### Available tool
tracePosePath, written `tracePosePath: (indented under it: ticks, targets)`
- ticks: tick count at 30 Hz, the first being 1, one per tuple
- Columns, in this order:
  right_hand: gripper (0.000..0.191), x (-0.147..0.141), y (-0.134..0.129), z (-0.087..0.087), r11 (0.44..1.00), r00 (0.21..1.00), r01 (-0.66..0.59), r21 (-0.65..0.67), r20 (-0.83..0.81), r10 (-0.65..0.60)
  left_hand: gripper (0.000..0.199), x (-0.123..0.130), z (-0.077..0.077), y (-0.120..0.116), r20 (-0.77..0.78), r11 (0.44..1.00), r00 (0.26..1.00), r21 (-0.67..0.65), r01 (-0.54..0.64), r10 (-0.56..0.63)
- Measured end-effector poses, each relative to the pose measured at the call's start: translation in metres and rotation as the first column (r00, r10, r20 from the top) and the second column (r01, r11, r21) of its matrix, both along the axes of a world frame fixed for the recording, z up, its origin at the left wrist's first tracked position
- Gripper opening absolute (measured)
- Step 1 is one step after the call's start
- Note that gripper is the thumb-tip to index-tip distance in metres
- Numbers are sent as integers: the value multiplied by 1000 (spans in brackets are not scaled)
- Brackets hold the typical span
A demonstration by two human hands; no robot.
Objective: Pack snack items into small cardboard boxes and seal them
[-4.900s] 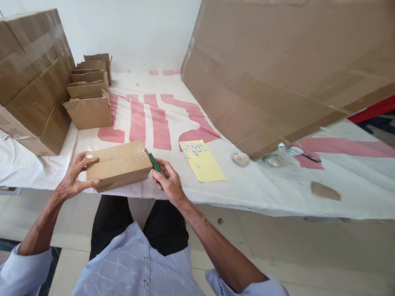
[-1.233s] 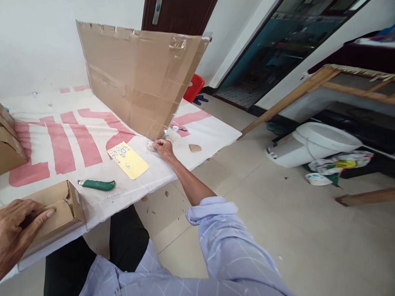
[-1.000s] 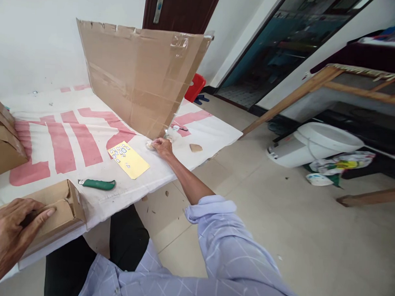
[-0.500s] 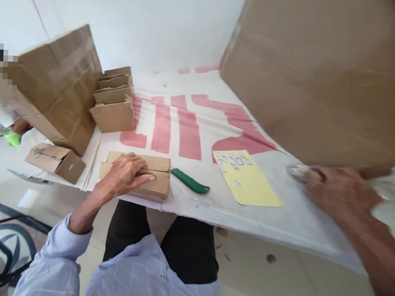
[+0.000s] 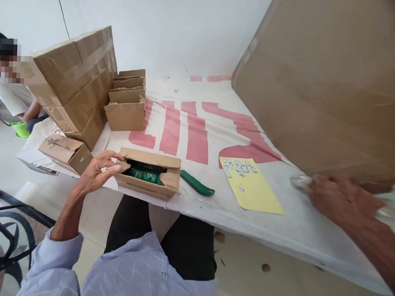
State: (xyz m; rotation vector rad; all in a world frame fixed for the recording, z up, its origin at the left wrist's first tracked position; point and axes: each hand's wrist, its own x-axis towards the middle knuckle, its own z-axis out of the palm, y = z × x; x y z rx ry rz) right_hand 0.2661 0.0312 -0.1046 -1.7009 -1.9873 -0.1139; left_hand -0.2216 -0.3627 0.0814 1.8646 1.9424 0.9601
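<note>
A small cardboard box lies at the table's front edge with its top partly open, showing dark green packets inside. My left hand touches the box's left end, its thumb and fingers at a flap. Far to the right, my right hand is closed on a clear plastic item, partly hidden and blurred, beneath a large cardboard box. Just right of the small box lies a green curved-handled tool. A yellow sheet holding several small pale stickers is between the hands.
Stacked taped cartons stand at the left, beside open upright boxes. Another small closed box sits at the table's left edge. A person is at the far left near a green container. A black metal frame is lower left.
My left hand has moved left off the box top, and the box now shows its contents. The view has shifted slightly. My right hand remains at the plastic item.
</note>
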Motion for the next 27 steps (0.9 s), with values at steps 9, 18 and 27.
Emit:
tracePosePath:
  ticks: [9, 18, 27]
  targets:
    - [27, -130, -89, 88, 854, 830, -515, 73, -207, 519, 35, -21, -41, -22, -13, 997, 999, -64, -51, 50]
    - [12, -250, -173, 114, 386, 375, -920, 70, -131, 918, 94, -57, -63, 12, 93, 982, 985, -111, 154, -144]
    - [52, -271, -133, 124, 388, 394, -909, -151, -615, 683, 146, -52, -85, 15, 266, 993, 962, -77, 89, -66]
